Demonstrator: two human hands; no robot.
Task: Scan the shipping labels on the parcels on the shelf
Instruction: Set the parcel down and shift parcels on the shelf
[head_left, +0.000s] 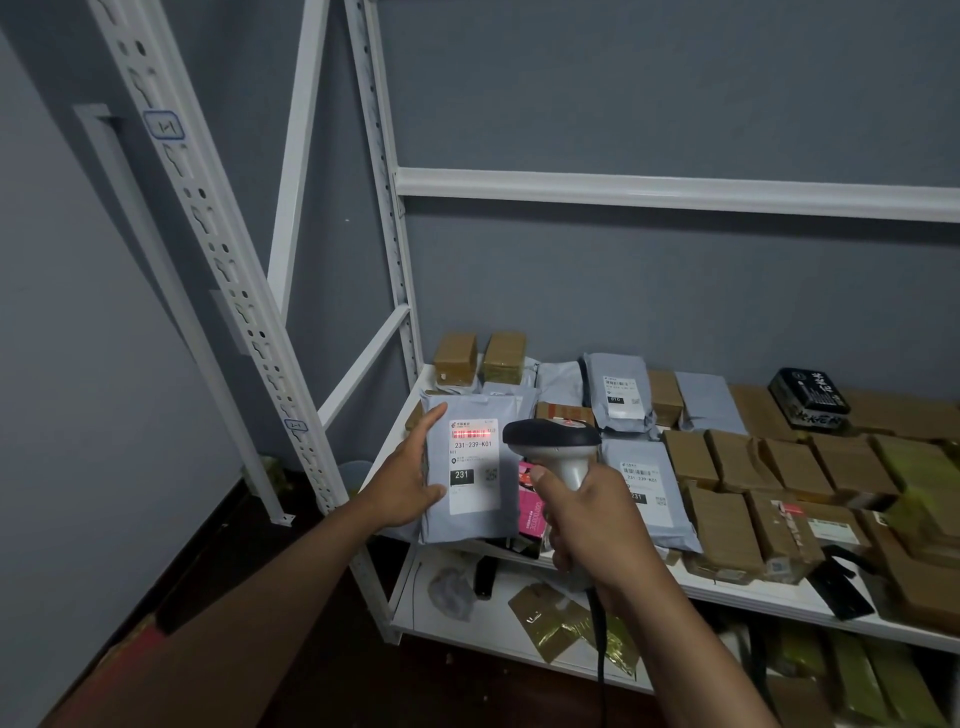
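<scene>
Two bare forearms reach in from the lower edge of the view, each ending in a bare hand: the left hand and the right hand. No sleeve, glove, watch or ring shows on either, though the dim light may hide small details. Both wrists are uncovered.

Dim room: grey-blue wall, dark floor, white metal shelving.

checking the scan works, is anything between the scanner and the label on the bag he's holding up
Nothing visible. The scanner in the right hand faces the label on the grey bag held by the left hand, and its red light lies across the barcode.
</scene>
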